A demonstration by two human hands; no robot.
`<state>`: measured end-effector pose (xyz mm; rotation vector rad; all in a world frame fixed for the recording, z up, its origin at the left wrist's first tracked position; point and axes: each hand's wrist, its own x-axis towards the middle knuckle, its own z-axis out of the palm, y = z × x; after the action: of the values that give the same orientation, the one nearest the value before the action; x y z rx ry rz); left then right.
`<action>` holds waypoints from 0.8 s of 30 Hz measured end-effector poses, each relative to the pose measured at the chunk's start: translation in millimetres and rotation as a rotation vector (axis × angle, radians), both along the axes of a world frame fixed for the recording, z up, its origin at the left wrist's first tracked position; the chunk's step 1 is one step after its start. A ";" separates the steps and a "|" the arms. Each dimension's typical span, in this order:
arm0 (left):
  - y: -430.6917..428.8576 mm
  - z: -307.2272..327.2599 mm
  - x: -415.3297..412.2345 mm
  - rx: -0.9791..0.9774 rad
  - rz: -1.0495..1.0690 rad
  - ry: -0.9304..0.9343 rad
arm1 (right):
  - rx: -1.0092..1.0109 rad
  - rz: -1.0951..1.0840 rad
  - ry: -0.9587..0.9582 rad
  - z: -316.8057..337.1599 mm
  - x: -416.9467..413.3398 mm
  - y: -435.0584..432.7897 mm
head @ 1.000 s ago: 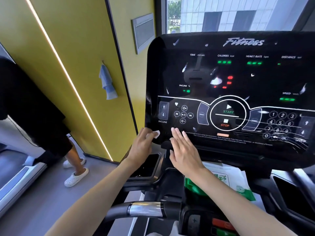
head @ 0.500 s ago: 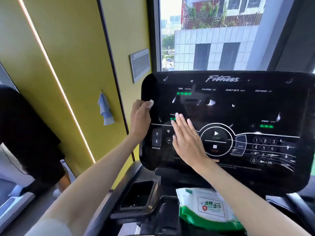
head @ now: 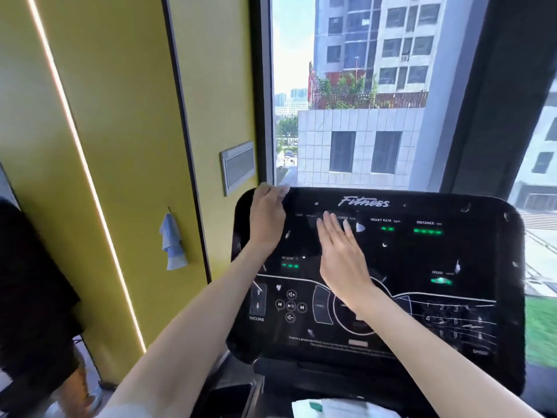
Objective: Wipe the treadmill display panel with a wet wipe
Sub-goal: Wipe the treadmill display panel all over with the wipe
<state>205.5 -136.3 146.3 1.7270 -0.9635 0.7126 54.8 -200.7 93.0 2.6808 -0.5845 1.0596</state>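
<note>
The black treadmill display panel (head: pixel 422 267) fills the lower right, lit with green readouts and speckled with white bits. My left hand (head: pixel 266 218) is at the panel's top left corner and grips a small white wet wipe (head: pixel 283 190), which peeks out above the fingers. My right hand (head: pixel 340 254) lies flat with straight fingers on the upper middle of the panel, fingertips near the calories readout. It holds nothing.
A green and white wipes pack (head: pixel 328 408) lies below the panel. A yellow wall (head: pixel 120 146) with a hanging blue cloth (head: pixel 172 242) is to the left, a window (head: pixel 361 101) behind. A person in black (head: pixel 33 297) stands at far left.
Both hands have slid up the panel, from its bottom edge to its top. The left hand carried the wipe up the left side to the top corner. My view tilted upward.
</note>
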 end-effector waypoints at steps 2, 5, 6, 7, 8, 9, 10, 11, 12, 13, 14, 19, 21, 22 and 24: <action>10.8 1.6 20.6 -0.213 0.161 0.250 | -0.006 0.002 0.023 -0.2 -1.9 -2.2; 6.0 2.4 6.8 -0.188 0.202 0.206 | -0.001 0.007 0.021 -1.4 -0.6 -1.5; 0.3 0.5 -3.7 -0.090 0.126 0.084 | -0.001 0.007 0.019 -1.2 0.3 -0.7; -3.8 -1.9 -8.8 -0.009 0.041 -0.027 | -0.007 0.004 0.016 -0.7 0.6 -0.3; -4.3 -1.5 -7.4 0.042 -0.010 -0.099 | -0.016 0.002 0.015 -0.1 0.9 -0.4; -3.1 1.8 -1.1 0.044 -0.020 -0.106 | -0.024 0.003 0.015 0.2 1.3 -1.2; -1.2 4.6 7.1 -0.010 0.008 -0.034 | -0.028 0.003 0.018 0.0 1.4 -2.2; 1.5 6.8 14.4 -0.115 0.066 0.088 | -0.031 0.002 0.021 -0.4 1.6 -2.9; 3.1 7.1 18.9 -0.215 0.135 0.205 | -0.033 -0.002 0.022 -1.0 2.1 -3.1; 2.1 6.3 17.0 -0.268 0.178 0.268 | -0.034 -0.006 0.020 -1.6 2.8 -3.1; -0.7 5.2 8.8 -0.249 0.176 0.239 | -0.035 -0.007 0.015 -2.4 3.1 -2.8; -8.4 3.2 -4.8 0.117 -0.177 -0.191 | -0.072 -0.002 0.021 -1.6 0.9 -5.9; -1.2 11.3 10.3 0.000 -0.065 -0.029 | -0.065 -0.001 0.013 -2.3 2.4 -6.9; 2.0 13.4 15.4 -0.120 0.031 0.121 | -0.056 -0.003 0.008 -3.2 3.5 -6.0; -1.1 10.6 9.9 -0.257 0.156 0.252 | -0.043 -0.008 0.001 -4.9 5.3 -3.1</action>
<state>215.4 -137.4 156.9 1.6282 -0.5438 0.6676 60.1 -203.9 88.1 2.6397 -0.5648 1.0561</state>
